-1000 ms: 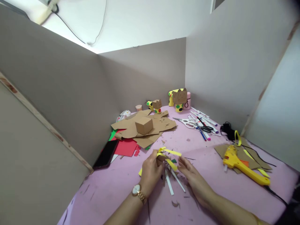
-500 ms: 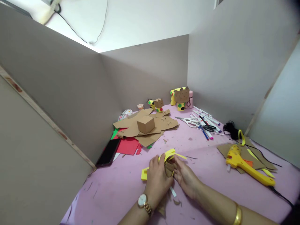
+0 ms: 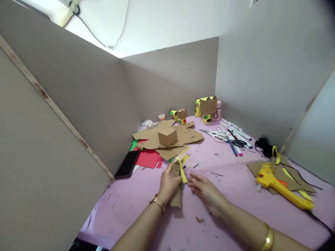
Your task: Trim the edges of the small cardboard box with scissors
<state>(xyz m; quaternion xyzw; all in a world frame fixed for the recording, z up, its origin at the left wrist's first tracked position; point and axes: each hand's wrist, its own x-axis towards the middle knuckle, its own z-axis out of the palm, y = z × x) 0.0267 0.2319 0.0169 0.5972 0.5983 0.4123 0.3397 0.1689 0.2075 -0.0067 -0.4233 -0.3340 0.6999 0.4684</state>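
My left hand (image 3: 169, 183), with a watch at its wrist, grips a long folded cardboard piece (image 3: 176, 199) low over the table. Yellow strips (image 3: 183, 174) stick out beyond the fingers at its far end. Just to the right, my right hand (image 3: 204, 190) is held apart from the piece, fingers spread and nothing in them. A gold bangle circles the right forearm.
Cardboard sheets with a small box (image 3: 167, 136) lie at the back, beside red paper (image 3: 148, 158) and a phone (image 3: 127, 164). Scissors (image 3: 216, 136) and markers lie back right; a yellow glue gun (image 3: 284, 190) rests on cardboard at right.
My right hand has let go and opened. The cardboard piece has turned and now shows lengthwise in my left hand, its yellow strips pointing away. The view has shifted slightly.
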